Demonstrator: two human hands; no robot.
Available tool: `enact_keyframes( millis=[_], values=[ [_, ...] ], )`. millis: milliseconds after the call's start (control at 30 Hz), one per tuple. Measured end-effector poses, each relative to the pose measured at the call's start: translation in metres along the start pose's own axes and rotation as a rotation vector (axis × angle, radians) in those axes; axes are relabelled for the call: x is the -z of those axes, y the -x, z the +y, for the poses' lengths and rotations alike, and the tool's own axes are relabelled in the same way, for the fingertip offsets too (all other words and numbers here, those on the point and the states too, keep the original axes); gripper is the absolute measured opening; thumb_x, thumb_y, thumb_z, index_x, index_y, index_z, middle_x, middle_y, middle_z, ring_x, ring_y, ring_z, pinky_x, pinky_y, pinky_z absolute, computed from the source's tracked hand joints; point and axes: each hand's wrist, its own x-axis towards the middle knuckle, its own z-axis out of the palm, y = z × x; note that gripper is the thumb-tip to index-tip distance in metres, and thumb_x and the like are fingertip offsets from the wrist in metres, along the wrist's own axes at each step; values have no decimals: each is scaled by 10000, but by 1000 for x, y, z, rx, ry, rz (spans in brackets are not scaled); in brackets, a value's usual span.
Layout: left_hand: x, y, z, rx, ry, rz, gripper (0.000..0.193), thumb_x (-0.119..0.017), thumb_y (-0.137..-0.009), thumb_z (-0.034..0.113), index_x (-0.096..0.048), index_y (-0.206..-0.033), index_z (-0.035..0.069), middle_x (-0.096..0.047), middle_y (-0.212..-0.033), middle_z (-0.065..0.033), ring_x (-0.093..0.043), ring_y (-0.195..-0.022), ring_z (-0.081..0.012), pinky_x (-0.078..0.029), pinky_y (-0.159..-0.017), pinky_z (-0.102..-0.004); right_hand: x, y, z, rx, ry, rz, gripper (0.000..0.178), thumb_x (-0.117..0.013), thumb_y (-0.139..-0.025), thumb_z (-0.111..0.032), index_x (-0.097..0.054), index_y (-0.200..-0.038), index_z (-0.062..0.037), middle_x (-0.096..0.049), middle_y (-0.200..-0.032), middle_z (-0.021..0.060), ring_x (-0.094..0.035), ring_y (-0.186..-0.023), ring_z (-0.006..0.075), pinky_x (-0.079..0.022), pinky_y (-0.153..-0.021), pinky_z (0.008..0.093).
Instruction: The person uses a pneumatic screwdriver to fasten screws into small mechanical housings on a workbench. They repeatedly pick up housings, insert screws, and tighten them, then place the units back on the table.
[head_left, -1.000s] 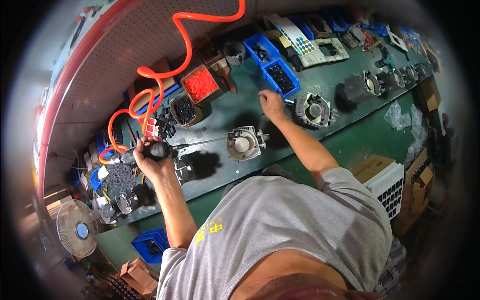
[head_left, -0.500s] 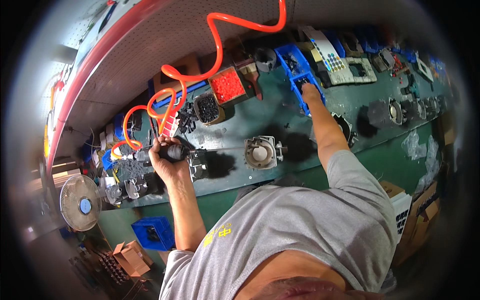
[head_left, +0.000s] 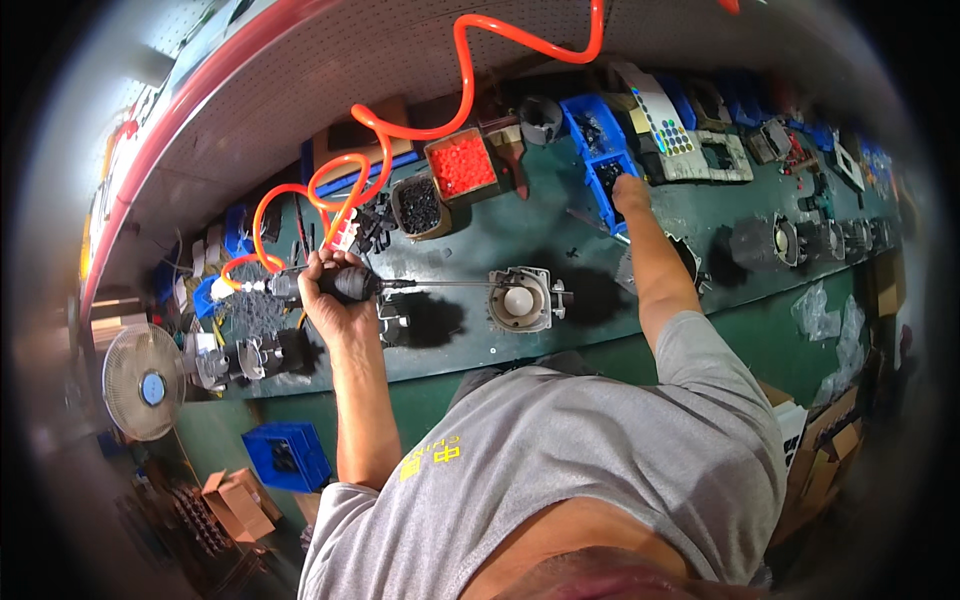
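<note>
My left hand [head_left: 342, 292] is wrapped round a black pneumatic screwdriver [head_left: 356, 284] with an orange coiled air hose [head_left: 378, 150]. Its long thin bit points right, and the tip sits over the upper part of a grey cast-metal housing [head_left: 533, 318] with a round bore. At the near blue bin [head_left: 597, 190], which holds small dark parts, my right hand [head_left: 629, 196] is closed with curled fingers by the right rim. Whatever those fingers hold, if anything, is hidden.
An open box of red pieces [head_left: 461, 166] and a tub of black pieces [head_left: 419, 207] stand behind the screwdriver. More metal housings [head_left: 780, 240] line the right side of the bench. A fan [head_left: 145, 385] and a blue crate [head_left: 287, 457] are at the lower left.
The view has shifted slightly. My right hand has drawn a little toward the bin's right rim. My left hand keeps the screwdriver in its grip, its bit still reaching over the housing.
</note>
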Motion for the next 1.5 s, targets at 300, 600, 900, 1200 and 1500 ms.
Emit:
enact_keyframes(
  millis=[300, 600, 900, 1200, 1500],
  values=[
    [-5, 18, 5, -74, -137, 130, 119, -712, -811, 98, -618, -855, 40, -628, -767, -62, -632, -706, -202, -564, -719, -339, -40, -20, 7, 359, 42, 115, 229, -585, -937, -220, -710, -1067, -79, -715, -1026, 197, -688, -964, 409, -541, -819, 537],
    [0, 22, 4, -96, 75, 184, 140, -666, -839, 65, -600, -960, 44, -645, -851, -67, -630, -755, -177, -594, -698, -339, 23, -11, -14, 31, -377, -81, 199, -748, -831, -159, -735, -927, 15, -744, -910, 172, -741, -870, 249, -597, -763, 382],
    [2, 14, 18, -119, 120, 120, 118, -655, -848, 93, -592, -921, 26, -624, -799, -80, -628, -700, -200, -577, -656, -339, 88, 111, -74, 212, -2149, -813, 117, -590, -1004, -96, -552, -1081, -16, -566, -1003, 67, -507, -829, 127, -439, -662, 246],
    [3, 3, 31, -102, 93, 58, 124, -705, -824, 78, -625, -882, 4, -645, -790, -89, -643, -761, -215, -592, -720, -333, 110, 216, -142, 181, -2320, -1239, 39, -592, -950, -43, -555, -951, -56, -470, -822, 9, -430, -685, 107, -363, -533, 241],
    [8, -18, 23, -15, 166, -14, 80, -622, -891, 61, -594, -925, -6, -633, -868, -87, -623, -804, -217, -583, -761, -369, 124, 278, -136, 291, -1829, -530, 181, -683, -934, -68, -681, -1103, -3, -701, -940, 61, -673, -791, 144, -568, -681, 274]
  ],
)
